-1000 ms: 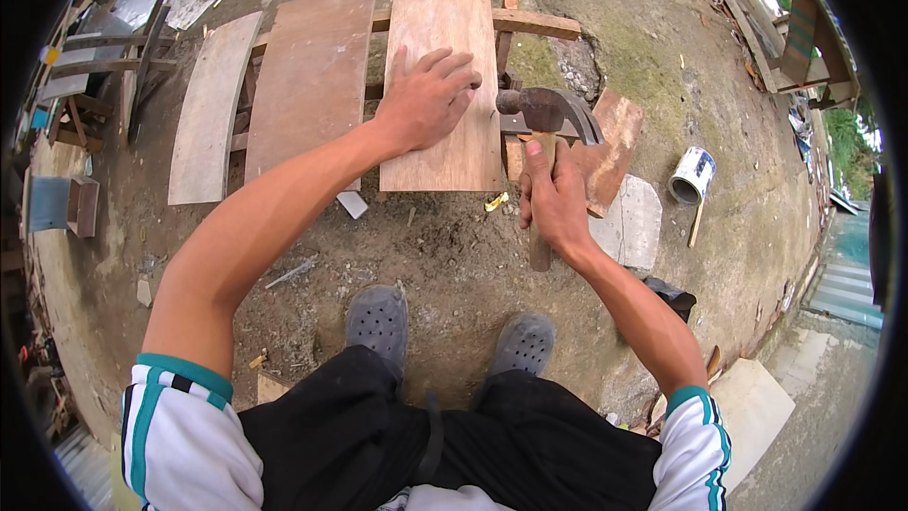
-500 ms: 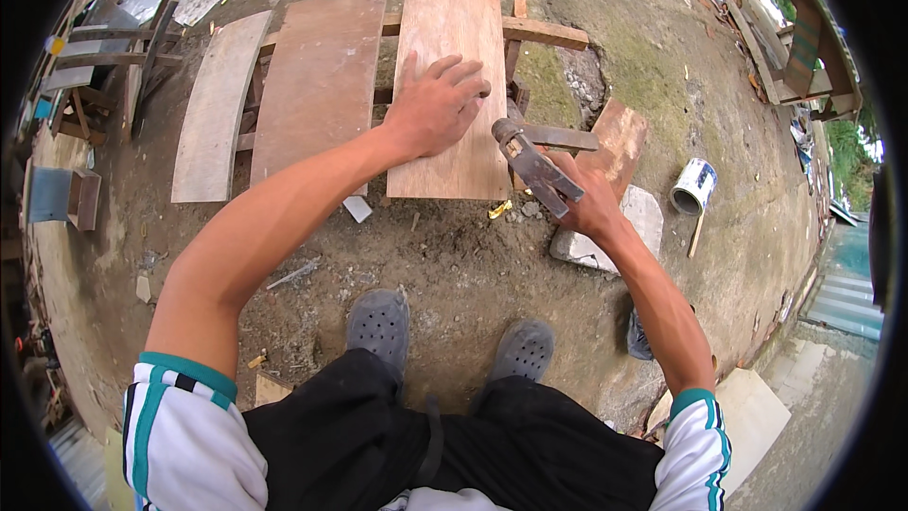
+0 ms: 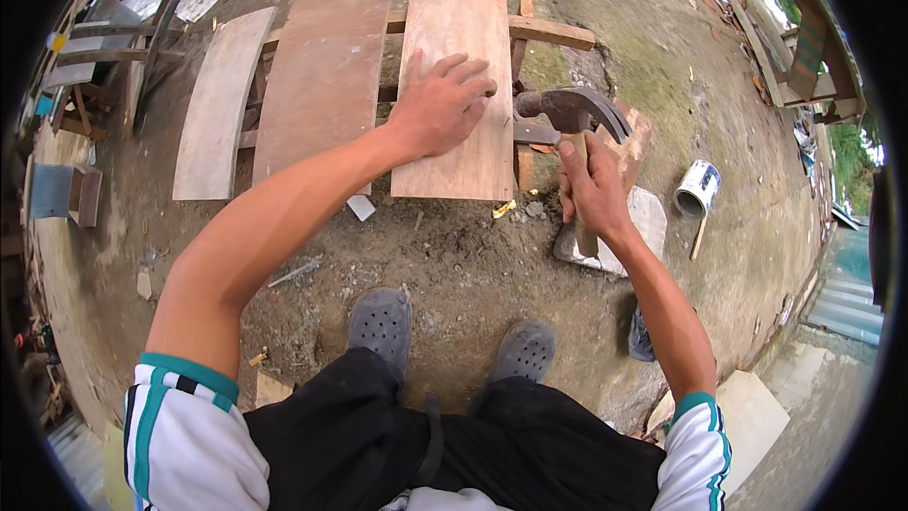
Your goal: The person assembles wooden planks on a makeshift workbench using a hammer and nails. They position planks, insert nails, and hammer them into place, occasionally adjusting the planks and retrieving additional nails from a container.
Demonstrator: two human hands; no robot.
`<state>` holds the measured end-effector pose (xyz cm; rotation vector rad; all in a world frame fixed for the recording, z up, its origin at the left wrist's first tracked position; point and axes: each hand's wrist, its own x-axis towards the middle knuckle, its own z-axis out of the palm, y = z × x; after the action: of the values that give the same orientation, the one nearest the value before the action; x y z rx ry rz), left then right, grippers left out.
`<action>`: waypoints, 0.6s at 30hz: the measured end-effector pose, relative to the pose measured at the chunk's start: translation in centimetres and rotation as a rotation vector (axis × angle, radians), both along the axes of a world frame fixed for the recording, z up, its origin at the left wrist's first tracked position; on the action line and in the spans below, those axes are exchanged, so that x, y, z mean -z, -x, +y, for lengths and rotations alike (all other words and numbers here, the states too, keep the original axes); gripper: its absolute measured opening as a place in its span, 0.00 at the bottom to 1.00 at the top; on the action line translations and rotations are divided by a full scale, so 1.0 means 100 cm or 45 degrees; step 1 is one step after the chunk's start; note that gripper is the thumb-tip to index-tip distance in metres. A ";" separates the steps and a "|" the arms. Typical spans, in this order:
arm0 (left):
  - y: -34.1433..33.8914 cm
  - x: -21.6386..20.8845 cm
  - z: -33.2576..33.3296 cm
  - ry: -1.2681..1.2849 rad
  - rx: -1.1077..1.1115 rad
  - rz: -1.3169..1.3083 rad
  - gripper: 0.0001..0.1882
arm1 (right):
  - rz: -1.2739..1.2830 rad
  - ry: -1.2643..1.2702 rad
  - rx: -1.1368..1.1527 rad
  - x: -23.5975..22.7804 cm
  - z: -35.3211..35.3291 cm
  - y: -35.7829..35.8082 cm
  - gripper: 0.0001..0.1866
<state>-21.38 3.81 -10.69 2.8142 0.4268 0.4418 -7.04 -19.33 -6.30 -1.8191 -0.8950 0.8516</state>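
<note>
My left hand (image 3: 440,107) lies palm down on a light plywood board (image 3: 459,24), its fingers spread and slightly bent. Whether anything small sits under the index finger and thumb cannot be made out. A claw hammer (image 3: 570,106) is gripped by its wooden handle in my right hand (image 3: 595,187), just right of the board. Its metal head is raised near the board's right edge, with the claw facing right. The board rests across a wooden frame (image 3: 558,33), beside a wide brown board (image 3: 322,85) and a narrower pale one (image 3: 219,114).
A pale stone block (image 3: 646,218) sits under my right hand, with a brown wood piece (image 3: 639,137) behind it. Further right lies a tipped paint can (image 3: 697,187) with a stick. Wooden furniture parts (image 3: 142,57) stand at the far left. My clogs (image 3: 380,322) are on the dirt ground.
The hammer has turned in my right hand, so its head has swung up and its handle points down. My left hand stays on the board; the whole view has shifted slightly.
</note>
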 end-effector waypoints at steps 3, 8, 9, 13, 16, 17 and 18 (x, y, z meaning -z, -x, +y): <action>0.000 -0.001 0.000 -0.008 -0.003 0.004 0.15 | 0.274 0.128 0.064 -0.017 0.008 0.013 0.25; 0.000 0.001 0.001 -0.018 -0.004 -0.002 0.15 | 0.301 0.172 0.108 -0.018 0.014 0.019 0.24; -0.001 0.002 0.001 -0.033 -0.002 -0.008 0.15 | 0.284 0.170 0.116 -0.020 0.014 0.019 0.24; -0.002 0.002 0.000 -0.034 0.004 -0.011 0.14 | 0.220 0.146 0.112 -0.029 0.014 0.014 0.24; -0.001 0.001 0.000 -0.029 0.008 -0.007 0.14 | 0.070 0.215 0.104 -0.054 0.018 0.014 0.25; 0.000 0.001 0.001 -0.033 0.008 -0.005 0.14 | -0.002 0.246 0.097 -0.065 0.021 0.015 0.25; 0.000 0.002 0.002 -0.041 0.007 -0.009 0.14 | -0.074 0.276 0.089 -0.070 0.023 0.015 0.26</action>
<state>-21.41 3.96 -10.87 2.8433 0.4137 0.4617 -8.54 -17.05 0.74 -2.0594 -0.7951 0.8829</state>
